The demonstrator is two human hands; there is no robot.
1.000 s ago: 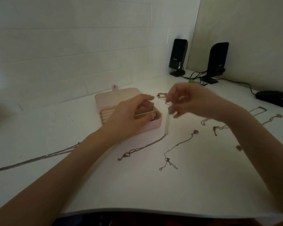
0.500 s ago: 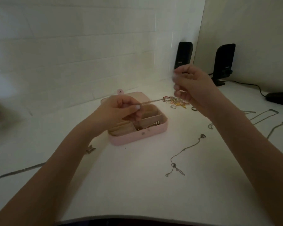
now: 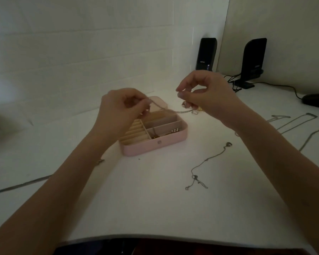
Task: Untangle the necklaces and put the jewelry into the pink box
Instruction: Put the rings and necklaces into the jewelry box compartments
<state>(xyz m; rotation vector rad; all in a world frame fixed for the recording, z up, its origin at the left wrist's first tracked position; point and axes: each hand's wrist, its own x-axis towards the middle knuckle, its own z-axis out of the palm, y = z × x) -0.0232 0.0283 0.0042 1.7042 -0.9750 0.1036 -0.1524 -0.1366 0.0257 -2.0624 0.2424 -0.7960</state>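
Dimly lit white table [image 3: 155,208], brick wall [image 3: 81,52]; both hands' fingers pinching chain [image 3: 160,105].

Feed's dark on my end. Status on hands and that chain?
Left hand and right hand each pinch the thin chain, slung above the open pink box. Other necklaces lie on the table, nothing blocking.

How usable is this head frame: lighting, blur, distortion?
Head view: dim overall, brightest patch on the table behind the pink box; wide-angle bending curves the table's near edge; the thin chain between the left hand and right hand is faint; the far-left edge is smeared.
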